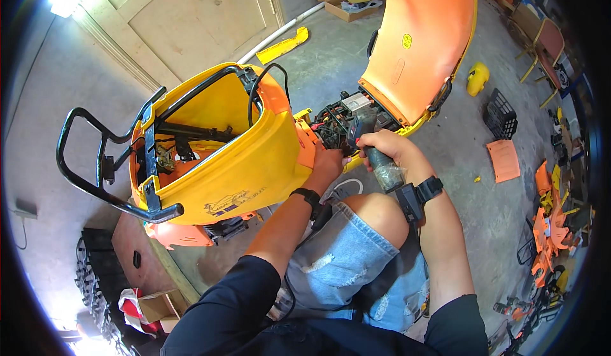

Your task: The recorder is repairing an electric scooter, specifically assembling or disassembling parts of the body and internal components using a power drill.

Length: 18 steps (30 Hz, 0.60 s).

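A yellow scooter-like body (242, 165) with orange trim and black tube handles (83, 165) fills the left-centre. At its joint, black wiring and a silver box (356, 101) lie exposed beneath a raised orange curved panel (417, 44). My right hand (388, 149) is closed around a dark cordless power driver (385, 168), its head tilted up toward the wiring. My left hand (324, 168) reaches to the orange edge just left of the driver; its fingertips are mostly hidden, so their hold is unclear. A white cable (347, 184) loops below.
My knee (379, 222) is beneath my arms. A yellow shell (477, 79), black crate (499, 114) and orange panel (503, 160) lie at right, with chairs (544, 47) and parts (550, 228) beyond. A door (191, 18), pipe (280, 34) and boxes (356, 12) are behind.
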Tool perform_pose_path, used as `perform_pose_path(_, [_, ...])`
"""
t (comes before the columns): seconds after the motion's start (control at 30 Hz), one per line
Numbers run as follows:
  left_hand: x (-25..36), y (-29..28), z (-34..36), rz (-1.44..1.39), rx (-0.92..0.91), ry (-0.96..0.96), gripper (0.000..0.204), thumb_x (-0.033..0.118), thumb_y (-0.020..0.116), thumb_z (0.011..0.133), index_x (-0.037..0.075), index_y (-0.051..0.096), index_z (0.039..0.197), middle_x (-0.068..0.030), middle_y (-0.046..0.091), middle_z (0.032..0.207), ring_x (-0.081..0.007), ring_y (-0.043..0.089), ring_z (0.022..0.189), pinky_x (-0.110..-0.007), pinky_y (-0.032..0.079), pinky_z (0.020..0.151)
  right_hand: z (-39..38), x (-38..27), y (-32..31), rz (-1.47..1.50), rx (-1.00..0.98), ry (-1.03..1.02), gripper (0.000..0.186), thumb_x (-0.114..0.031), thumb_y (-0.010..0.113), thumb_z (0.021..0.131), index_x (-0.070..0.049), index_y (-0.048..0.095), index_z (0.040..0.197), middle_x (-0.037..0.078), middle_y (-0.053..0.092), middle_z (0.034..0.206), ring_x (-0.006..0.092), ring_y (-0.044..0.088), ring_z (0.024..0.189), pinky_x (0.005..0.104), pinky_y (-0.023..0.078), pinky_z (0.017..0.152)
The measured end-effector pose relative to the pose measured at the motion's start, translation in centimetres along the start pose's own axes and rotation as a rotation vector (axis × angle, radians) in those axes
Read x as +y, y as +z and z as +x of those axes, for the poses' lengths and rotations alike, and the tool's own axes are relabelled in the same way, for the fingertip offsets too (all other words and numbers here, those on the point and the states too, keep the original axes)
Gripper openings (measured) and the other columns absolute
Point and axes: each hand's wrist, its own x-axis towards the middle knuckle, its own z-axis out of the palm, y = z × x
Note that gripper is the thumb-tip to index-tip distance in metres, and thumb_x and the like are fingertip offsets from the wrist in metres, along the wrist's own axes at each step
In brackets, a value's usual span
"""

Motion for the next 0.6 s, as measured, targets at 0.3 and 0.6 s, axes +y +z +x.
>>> perform_pose_path(0.3, [0.3,-0.3,-0.4,-0.042,0.100,0.028,0.046,0.050,0.066,0.083,0.018,0.067,0.116,-0.0099,0.072,0.098,-0.0242,0.066,0.102,-0.054,0.015,0.112,0.0,0.0,-0.2,0.001,-0.041,-0.002,0.029,-0.021,0.065,0.080,0.003,0.060,0.096,0.012,0.065,0.080,0.0231,0.064,0.057,0.0379,0.056,0.056])
perform_pose_path(0.6, [0.9,-1.3,-0.2,0.056,-0.126,-0.054,0.054,0.049,0.066,0.079,0.015,0.061,0.121,-0.0124,0.072,0.099,-0.0251,0.065,0.105,-0.056,0.015,0.112,0.1,0.1,-0.3,0.029,-0.010,0.015,0.028,-0.022,0.066,0.079,0.005,0.062,0.087,0.012,0.063,0.074,0.0239,0.063,0.056,0.0377,0.054,0.052])
